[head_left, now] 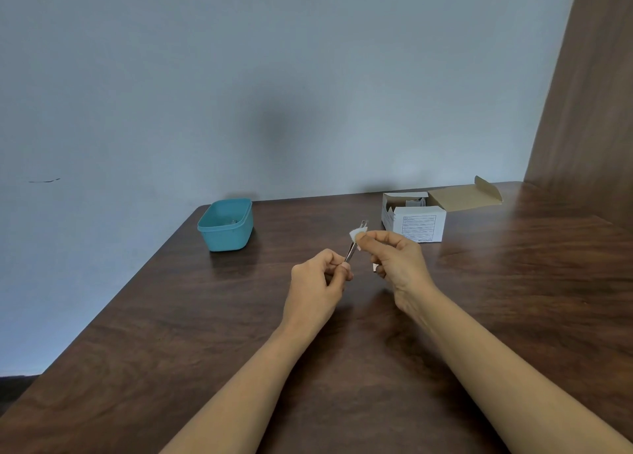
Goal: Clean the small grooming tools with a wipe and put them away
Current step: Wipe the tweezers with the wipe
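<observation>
My left hand (320,279) pinches the lower end of thin metal tweezers (352,249), which point up and away from me over the middle of the table. My right hand (394,258) pinches a small white wipe (357,233) folded around the upper part of the tweezers. Only the tip of the tweezers shows above the wipe. A teal plastic tub (226,225) stands at the far left of the table, with a small metal item lying inside it.
An open white cardboard box (416,222) with its flap folded back stands at the far right of the dark wooden table (342,351). A grey wall runs behind the table and a wooden panel rises at the right.
</observation>
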